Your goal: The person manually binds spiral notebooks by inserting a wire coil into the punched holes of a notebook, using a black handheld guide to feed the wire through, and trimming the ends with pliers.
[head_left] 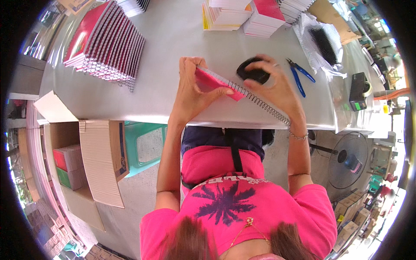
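My left hand [190, 86] grips a small notebook [208, 83] with a pink cover, tilted up on its edge above the table, its thumb pressed along the cover. A dark wire spiral [265, 104] runs through holes at the notebook's right end; its loose length trails toward my right wrist. Beside it, my right hand [281, 89] curls around a black rounded object [246, 73], blurred by motion, so its kind is unclear. Blue-handled cutting pliers [298, 76] lie to the right of that hand.
On the grey table, a stack of spiral-bound red notebooks [104, 47] stands at left, unbound booklets [263, 19] at the back. At right lie black spirals on white wrapping [323, 45] and a black tape dispenser [358, 92]. Below are an open carton [102, 160], a green stool [147, 147] and a fan [348, 160].
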Motion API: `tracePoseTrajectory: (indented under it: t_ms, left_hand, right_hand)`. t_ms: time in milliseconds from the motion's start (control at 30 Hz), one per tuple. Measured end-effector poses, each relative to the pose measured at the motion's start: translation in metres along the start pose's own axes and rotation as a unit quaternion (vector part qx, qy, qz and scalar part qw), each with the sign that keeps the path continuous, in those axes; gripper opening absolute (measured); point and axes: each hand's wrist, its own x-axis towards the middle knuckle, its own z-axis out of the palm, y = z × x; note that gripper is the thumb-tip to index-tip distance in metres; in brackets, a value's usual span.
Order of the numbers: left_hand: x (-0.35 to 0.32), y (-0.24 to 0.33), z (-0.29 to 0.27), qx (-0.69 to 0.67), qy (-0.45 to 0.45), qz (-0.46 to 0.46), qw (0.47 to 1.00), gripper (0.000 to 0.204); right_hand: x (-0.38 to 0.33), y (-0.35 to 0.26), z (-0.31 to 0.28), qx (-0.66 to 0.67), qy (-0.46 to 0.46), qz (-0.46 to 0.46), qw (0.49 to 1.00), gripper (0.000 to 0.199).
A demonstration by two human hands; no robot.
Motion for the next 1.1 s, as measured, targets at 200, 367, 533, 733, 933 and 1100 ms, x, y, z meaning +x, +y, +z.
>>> tracePoseTrajectory:
  t_ms: [200,367,533,733,933,1100]
  left_hand:
    - [-0.006,0.012,0.015,0.041,0.071,-0.013,0.997,0.075]
    - [-0.012,0.019,0.028,0.044,0.110,-0.046,0.992,0.071]
    - [-0.016,0.015,0.030,0.041,0.117,-0.027,0.992,0.065]
    - [-0.017,0.015,0.032,0.055,0.127,-0.029,0.990,0.063]
    - [-0.018,0.013,0.032,0.061,0.128,-0.024,0.990,0.065]
    - [-0.018,0.015,0.032,0.053,0.130,-0.033,0.990,0.066]
  right_hand:
    - [0.004,-0.001,-0.022,-0.077,0.045,-0.007,0.996,0.032]
    - [-0.003,-0.045,-0.021,-0.051,-0.017,-0.030,0.998,0.031]
    - [-0.004,-0.055,0.003,0.006,0.003,-0.012,1.000,0.026]
    - [-0.005,-0.057,0.011,0.012,0.044,-0.010,0.999,0.022]
    - [-0.006,-0.058,0.014,0.055,0.059,-0.003,0.997,0.021]
    - [-0.007,-0.056,0.015,0.042,0.051,-0.009,0.998,0.018]
